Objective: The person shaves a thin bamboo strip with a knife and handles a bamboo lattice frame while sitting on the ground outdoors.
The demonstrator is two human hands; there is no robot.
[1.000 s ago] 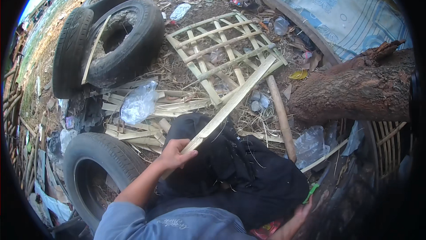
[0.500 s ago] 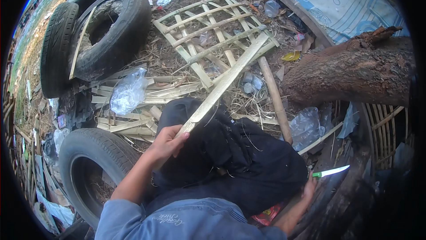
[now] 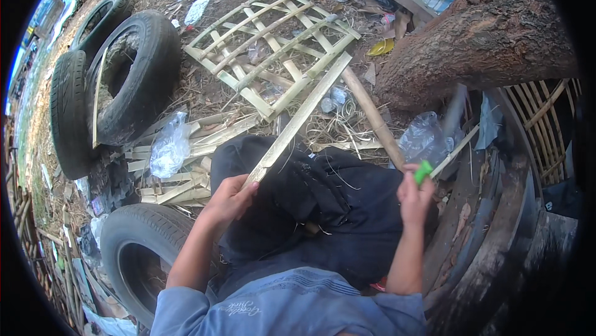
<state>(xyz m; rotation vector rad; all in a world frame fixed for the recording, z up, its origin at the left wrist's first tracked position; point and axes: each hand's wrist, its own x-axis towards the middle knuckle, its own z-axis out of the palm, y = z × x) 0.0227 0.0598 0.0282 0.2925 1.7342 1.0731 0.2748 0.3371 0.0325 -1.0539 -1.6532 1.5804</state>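
My left hand point(image 3: 233, 200) is closed round the near end of a long, flat bamboo strip point(image 3: 300, 120), which slants up and to the right across my lap. Over my right thigh, my right hand point(image 3: 415, 197) grips a knife by its green handle point(image 3: 423, 172). The knife's blade point(image 3: 456, 110) points upward and is smeared by motion. Beyond the strip's far end lies a woven bamboo lattice panel point(image 3: 273, 46) on the ground. A round wooden stick point(image 3: 374, 117) leans near my right knee.
Old tyres stand at the left, one large tyre point(image 3: 138, 78) among them and a nearer tyre point(image 3: 146, 255) beside my left elbow. Split bamboo pieces point(image 3: 214, 143) and a clear plastic bag point(image 3: 171, 149) lie ahead of my knees. A thick log point(image 3: 478, 44) fills the upper right.
My right hand has risen from beside my right hip to above my thigh, swinging the knife upward. My left hand still holds the bamboo strip. The whole view has shifted slightly.
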